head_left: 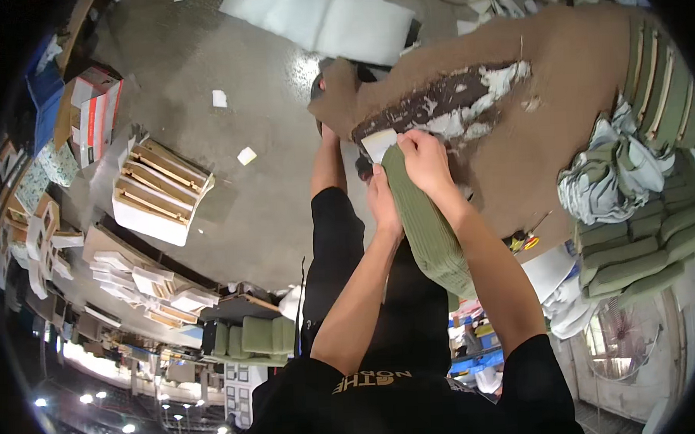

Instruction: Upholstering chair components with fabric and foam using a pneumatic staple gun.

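A long green ribbed fabric cover (425, 229) stretches between my forearms, with a pale foam piece (379, 144) sticking out of its far end. My left hand (384, 200) is closed on the cover's left edge, just below the foam. At the far end on the right, my right hand (426, 163) pinches the cover's rim, fingers curled over it. Beyond both hands lies a brown cloth-covered surface (523, 163) with a dark worn patch and torn white padding. The inside of the cover is hidden.
Yellow-handled scissors (527, 242) lie on the brown cloth's near edge. Finished-looking green cushions (632, 251) and a heap of grey-green fabric (613, 174) are on the right. Wooden slatted frames (160, 186) stand at left. White padding sheets (319, 20) lie on the floor ahead.
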Motion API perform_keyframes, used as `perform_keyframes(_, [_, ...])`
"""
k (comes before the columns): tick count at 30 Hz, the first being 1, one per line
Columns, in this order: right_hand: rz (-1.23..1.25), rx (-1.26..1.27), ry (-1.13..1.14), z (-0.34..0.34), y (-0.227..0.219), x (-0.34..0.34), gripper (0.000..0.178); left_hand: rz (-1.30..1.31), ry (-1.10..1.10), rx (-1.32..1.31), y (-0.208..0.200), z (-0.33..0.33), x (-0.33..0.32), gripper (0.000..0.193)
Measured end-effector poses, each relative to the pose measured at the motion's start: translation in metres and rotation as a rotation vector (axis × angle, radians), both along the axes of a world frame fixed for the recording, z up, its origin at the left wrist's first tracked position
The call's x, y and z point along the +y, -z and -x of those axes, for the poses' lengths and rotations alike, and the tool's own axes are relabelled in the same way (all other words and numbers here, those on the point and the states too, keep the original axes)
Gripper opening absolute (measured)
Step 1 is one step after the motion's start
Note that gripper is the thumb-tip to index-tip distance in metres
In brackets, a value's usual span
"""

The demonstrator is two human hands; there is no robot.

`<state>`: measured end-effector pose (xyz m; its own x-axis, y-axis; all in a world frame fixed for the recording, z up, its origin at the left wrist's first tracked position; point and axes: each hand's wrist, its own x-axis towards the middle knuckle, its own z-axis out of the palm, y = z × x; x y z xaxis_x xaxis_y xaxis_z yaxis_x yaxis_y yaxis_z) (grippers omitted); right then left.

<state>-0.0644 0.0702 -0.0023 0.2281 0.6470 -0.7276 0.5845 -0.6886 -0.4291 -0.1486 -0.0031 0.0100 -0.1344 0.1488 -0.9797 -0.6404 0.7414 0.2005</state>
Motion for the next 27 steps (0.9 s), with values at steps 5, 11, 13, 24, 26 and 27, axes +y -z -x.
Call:
perform_keyframes(5, [0.11,-0.029,-0.385,0.02,-0.004,0.076,0.026,0.012,0.323,0.218,0.006,0.028,0.069,0.051])
perform_keyframes(11, [0.148,-0.198,-0.936,0.071,0.042,0.098,0.032,0.162,0.309,0.337,0.05,0.047,0.109,0.053])
perform_keyframes(13, [0.053,-0.177,-0.938,0.068,0.054,0.097,0.031,0.184,0.446,0.442,0.058,0.049,0.117,0.054])
perform_keyframes(24, [-0.057,-0.29,-0.867,0.058,0.11,0.098,0.029,0.158,0.874,0.441,0.1,0.057,0.137,0.054])
perform_keyframes(26, [-0.039,-0.282,-0.838,0.057,0.118,0.097,0.029,0.143,0.901,0.453,0.108,0.056,0.135,0.053])
perform_keyframes(27, [-0.029,-0.277,-0.842,0.057,0.122,0.097,0.029,0.142,0.912,0.447,0.111,0.057,0.135,0.053])
